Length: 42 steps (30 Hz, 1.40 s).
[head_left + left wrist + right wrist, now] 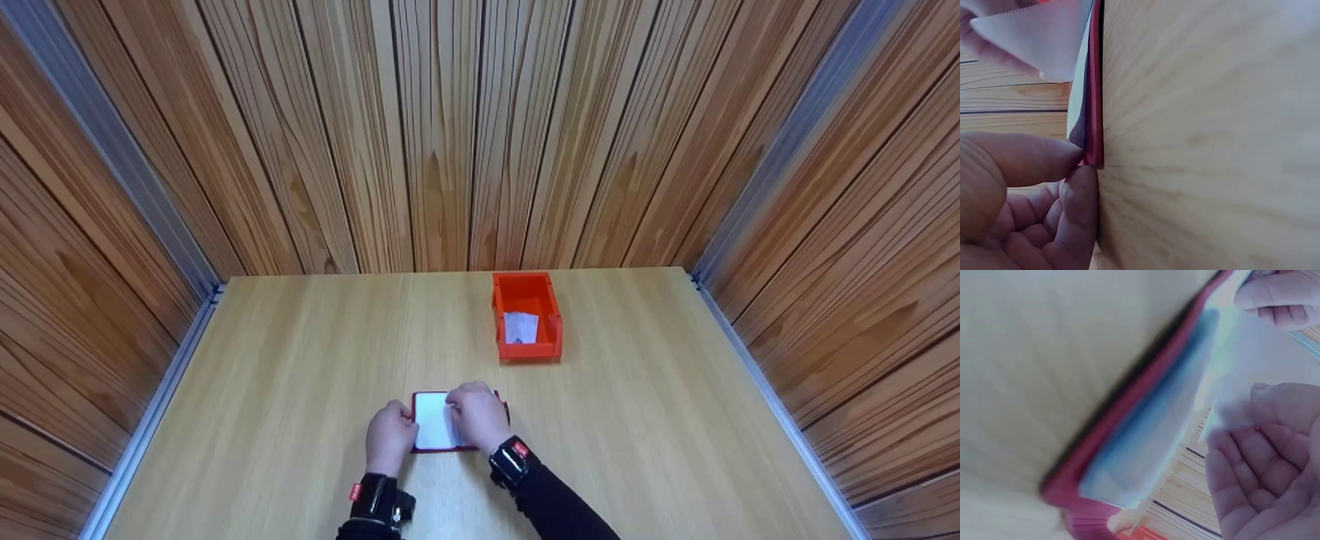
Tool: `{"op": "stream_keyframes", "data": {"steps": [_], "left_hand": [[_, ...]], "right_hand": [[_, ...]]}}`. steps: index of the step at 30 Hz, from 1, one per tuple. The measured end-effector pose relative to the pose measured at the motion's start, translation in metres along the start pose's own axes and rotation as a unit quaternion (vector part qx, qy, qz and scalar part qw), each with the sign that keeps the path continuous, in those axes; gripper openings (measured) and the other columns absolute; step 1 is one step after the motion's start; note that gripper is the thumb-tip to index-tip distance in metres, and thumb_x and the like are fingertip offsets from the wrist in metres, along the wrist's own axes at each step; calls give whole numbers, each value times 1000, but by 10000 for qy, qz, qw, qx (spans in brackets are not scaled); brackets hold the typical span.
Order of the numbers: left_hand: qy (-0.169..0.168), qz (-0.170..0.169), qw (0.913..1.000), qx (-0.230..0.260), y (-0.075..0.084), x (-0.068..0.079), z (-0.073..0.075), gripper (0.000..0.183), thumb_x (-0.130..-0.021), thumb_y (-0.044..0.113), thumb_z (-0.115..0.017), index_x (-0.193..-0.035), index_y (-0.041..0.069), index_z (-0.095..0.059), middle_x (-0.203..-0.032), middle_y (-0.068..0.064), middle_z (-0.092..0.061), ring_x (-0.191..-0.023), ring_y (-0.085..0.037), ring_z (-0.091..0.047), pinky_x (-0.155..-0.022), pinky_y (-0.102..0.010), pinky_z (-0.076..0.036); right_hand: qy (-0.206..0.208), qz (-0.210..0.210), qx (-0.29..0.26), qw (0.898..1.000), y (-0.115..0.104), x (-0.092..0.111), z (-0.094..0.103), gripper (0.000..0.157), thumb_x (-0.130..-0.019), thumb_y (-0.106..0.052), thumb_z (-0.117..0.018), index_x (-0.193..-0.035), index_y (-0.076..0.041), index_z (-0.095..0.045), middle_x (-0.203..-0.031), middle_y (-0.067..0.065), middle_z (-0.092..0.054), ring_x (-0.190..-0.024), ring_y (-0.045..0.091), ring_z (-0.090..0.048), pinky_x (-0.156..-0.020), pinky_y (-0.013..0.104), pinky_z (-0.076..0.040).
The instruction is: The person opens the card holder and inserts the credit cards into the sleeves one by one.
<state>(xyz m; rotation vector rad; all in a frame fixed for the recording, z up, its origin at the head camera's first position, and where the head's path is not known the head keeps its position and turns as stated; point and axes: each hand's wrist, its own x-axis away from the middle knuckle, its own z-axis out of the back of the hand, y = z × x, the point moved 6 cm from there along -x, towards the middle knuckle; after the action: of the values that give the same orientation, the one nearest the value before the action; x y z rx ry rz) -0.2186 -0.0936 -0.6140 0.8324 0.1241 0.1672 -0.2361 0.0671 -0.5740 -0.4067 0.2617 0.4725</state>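
A small notebook with a dark red cover point(444, 451) lies open on the table, its white page point(431, 420) facing up. At its left edge, my left hand point(390, 437) pinches the cover's corner between thumb and index finger, seen close in the left wrist view. My right hand point(480, 416) is over the notebook's right half and hides much of it. In the right wrist view, thumb and fingers of that hand pinch a thin white sheet point(1275, 354), lifted off the pages below. One edge of the sheet looks finely toothed in the left wrist view.
Beyond the notebook, near the back wall, stands an orange-red open bin point(530, 351) with a crumpled whitish piece point(521, 328) inside. Wood-panelled walls point(442, 135) with metal corner rails point(802, 127) enclose the table point(300, 345) at the back and both sides.
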Motion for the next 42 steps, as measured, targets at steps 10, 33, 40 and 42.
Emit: {"op": "stream_keyframes", "data": {"steps": [10,33,40,42], "left_hand": [[-13,-21,9999,139,0,0,0,12,-75,-1,-71,-79,2,-59,-70,-4,-58,-68,-23,-57,-63,-40,-46],[80,-66,9998,196,-2,1,0,15,-72,0,-71,-80,2,-60,-71,-5,-61,-69,-25,-58,-64,-41,-47],[123,-143,9996,192,-2,2,2,15,-71,0,-72,-79,2,-59,-70,-4,-60,-67,-24,-58,-63,-41,-46],[130,-173,9996,198,-2,2,2,16,-71,0,-72,-79,2,-59,-70,-5,-61,-67,-25,-58,-63,-41,-47]], "right_hand": [[220,219,68,9995,-9,-12,4,13,-80,-12,-77,-93,-11,-74,-94,0,-68,-91,19,-60,-77,32,-51],[-2,189,40,9998,-21,-21,-25,22,-78,-12,-80,-97,-9,-71,-93,3,-66,-85,22,-61,-73,31,-51],[-81,88,115,9999,-23,-24,-32,20,-76,-11,-79,-94,-8,-70,-86,2,-62,-80,21,-63,-68,31,-51],[-119,47,103,9999,-23,-25,-34,20,-76,-10,-79,-93,-9,-70,-86,2,-62,-80,21,-63,-68,32,-51]]}}
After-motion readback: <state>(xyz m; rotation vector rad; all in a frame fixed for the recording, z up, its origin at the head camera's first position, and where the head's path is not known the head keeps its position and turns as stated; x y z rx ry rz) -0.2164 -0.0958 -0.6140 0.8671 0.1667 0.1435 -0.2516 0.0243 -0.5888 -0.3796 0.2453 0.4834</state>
